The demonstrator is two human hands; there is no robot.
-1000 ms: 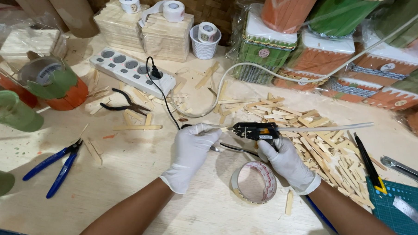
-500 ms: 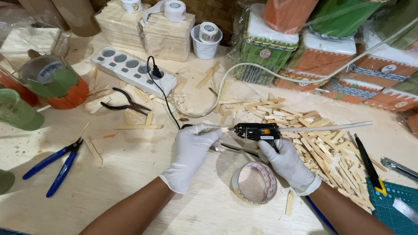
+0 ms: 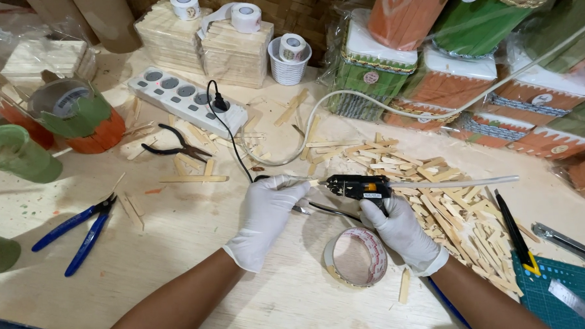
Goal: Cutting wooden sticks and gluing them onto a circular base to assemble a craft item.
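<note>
Both hands wear white gloves: the right hand (image 3: 402, 231) is clamped around the grip of a black glue gun (image 3: 358, 186), its nozzle pointing toward nine o'clock, while the left hand (image 3: 268, 211) pinches a small wooden stick (image 3: 304, 181) at the nozzle's tip. The gun sits near the middle of the wooden surface (image 3: 179, 253). A tape roll (image 3: 356, 257) lies at six o'clock from the gun, a heap of wooden sticks (image 3: 456, 204) at three o'clock, blue cutters (image 3: 81, 230) at nine o'clock, a white power strip (image 3: 186, 100) at eleven.
</note>
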